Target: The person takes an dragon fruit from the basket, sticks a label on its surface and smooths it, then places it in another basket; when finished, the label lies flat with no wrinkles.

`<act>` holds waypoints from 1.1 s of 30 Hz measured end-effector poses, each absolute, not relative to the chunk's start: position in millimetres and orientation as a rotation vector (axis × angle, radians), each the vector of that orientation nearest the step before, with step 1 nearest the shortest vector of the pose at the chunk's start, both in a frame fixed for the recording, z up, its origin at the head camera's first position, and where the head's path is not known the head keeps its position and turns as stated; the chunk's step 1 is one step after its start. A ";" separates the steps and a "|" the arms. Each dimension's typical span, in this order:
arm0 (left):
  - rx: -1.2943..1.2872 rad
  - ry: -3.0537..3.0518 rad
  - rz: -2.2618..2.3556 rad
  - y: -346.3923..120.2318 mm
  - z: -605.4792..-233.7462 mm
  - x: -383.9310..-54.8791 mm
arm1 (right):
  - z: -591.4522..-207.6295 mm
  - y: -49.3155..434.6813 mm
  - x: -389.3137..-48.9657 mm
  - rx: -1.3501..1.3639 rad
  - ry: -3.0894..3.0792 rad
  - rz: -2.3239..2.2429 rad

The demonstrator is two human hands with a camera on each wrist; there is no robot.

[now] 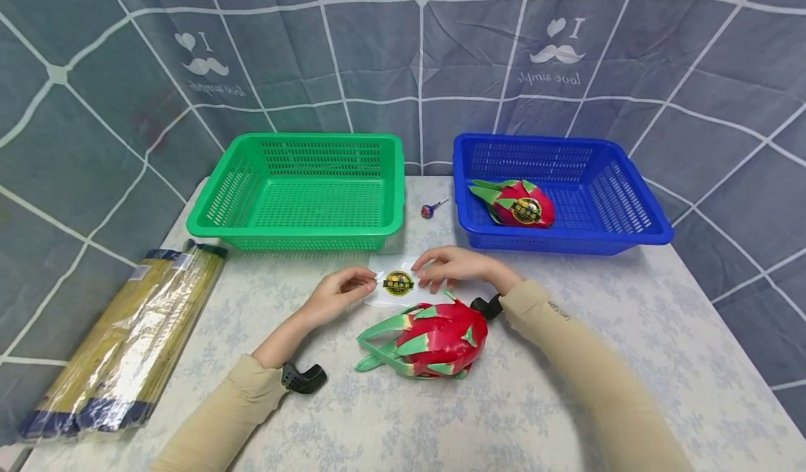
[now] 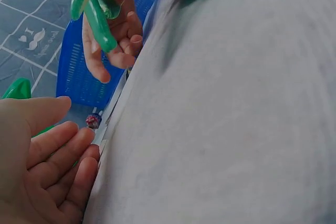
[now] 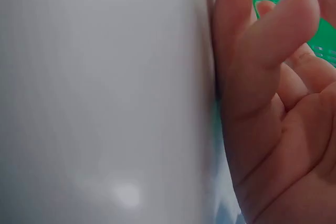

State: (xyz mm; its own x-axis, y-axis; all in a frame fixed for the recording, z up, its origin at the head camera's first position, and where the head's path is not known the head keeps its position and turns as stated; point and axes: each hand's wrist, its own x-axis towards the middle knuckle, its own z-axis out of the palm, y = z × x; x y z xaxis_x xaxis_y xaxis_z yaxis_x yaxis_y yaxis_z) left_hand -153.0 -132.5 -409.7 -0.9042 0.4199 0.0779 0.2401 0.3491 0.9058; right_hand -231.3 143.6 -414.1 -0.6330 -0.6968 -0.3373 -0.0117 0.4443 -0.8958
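A white sheet (image 1: 375,297) lies on the table with a round black-and-gold sticker (image 1: 399,284) on it. My left hand (image 1: 336,295) is at the sheet's left edge; in the left wrist view its thumb stands apart from the loosely bent fingers (image 2: 65,156), and nothing is between them. Over the sheet's right part, my right hand (image 1: 456,265) has its fingertips close to the sticker; whether they touch it I cannot tell. The right wrist view shows its relaxed fingers (image 3: 286,30) along the white surface. Nearer me lies a red dragon fruit (image 1: 434,339) with green scales.
A green basket (image 1: 302,241) stands at the back left. The blue basket (image 1: 541,242) at the back right holds another dragon fruit (image 1: 544,206) bearing the same kind of sticker. Between them lies a lollipop (image 1: 428,210). Long plastic-wrapped yellow bundles (image 1: 126,339) lie along the left edge.
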 end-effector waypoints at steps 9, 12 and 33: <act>0.595 2.455 1.571 -132.1 -409.0 -152.4 | -421.4 132.2 -235.2 -0.584 1.978 -1.233; 0.602 2.459 1.572 -131.8 -408.9 -152.3 | -421.7 129.8 -235.7 -0.607 2.011 -1.199; 0.640 2.521 1.513 -128.8 -408.4 -149.9 | -416.8 142.8 -225.8 -0.891 1.901 -1.138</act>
State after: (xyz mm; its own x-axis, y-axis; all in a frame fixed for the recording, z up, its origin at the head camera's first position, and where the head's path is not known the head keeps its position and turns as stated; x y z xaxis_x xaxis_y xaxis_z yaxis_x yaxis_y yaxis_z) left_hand -149.9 -128.8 -408.4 -0.9012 0.4212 0.1021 0.2881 0.4064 0.8671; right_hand -225.8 142.8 -416.8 -0.4887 -0.8397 -0.2369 -0.1877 0.3664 -0.9113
